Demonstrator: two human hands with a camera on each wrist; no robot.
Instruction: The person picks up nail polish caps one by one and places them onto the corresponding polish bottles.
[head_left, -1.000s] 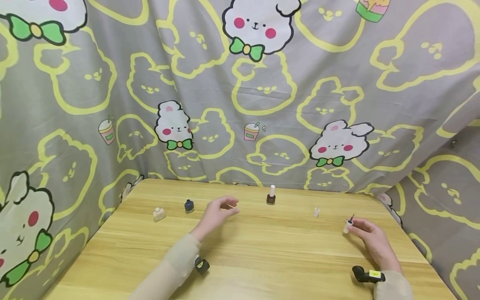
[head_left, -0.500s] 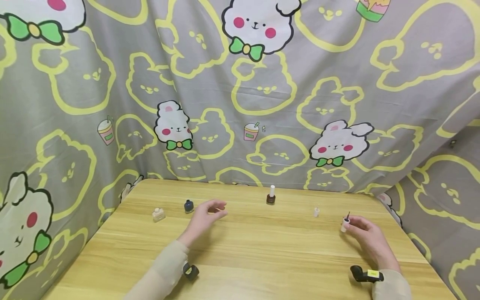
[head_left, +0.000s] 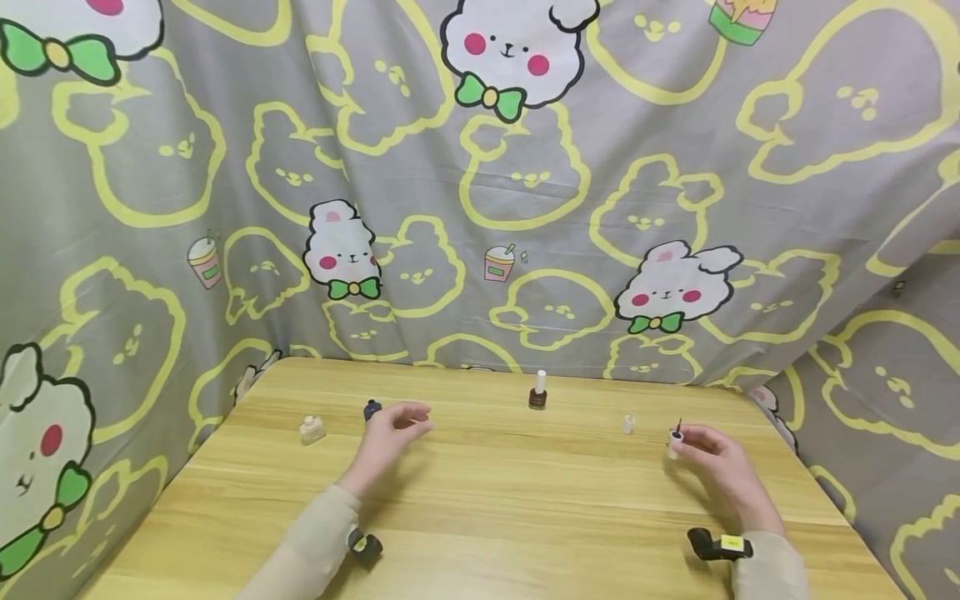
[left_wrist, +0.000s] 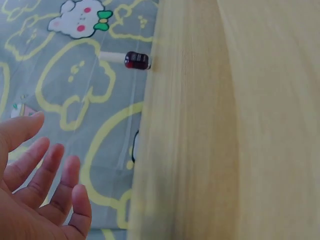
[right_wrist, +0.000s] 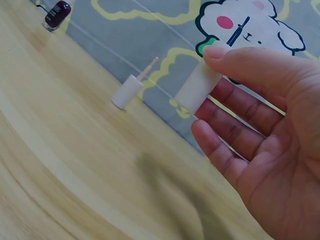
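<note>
Head view: the white cap (head_left: 675, 447) is pinched by the right hand (head_left: 718, 460), its brush (head_left: 679, 426) kept upward, probably so that nothing is smeared, and behind the loosely spread left hand (head_left: 387, 435), by which nothing is held, the blue bottle (head_left: 371, 407) is partly hidden.

Grey cloth (head_left: 420, 183) printed with rabbits and yellow outlines hangs before me and at both sides. My wood-grained table (head_left: 480, 517) seems lit from above.
</note>
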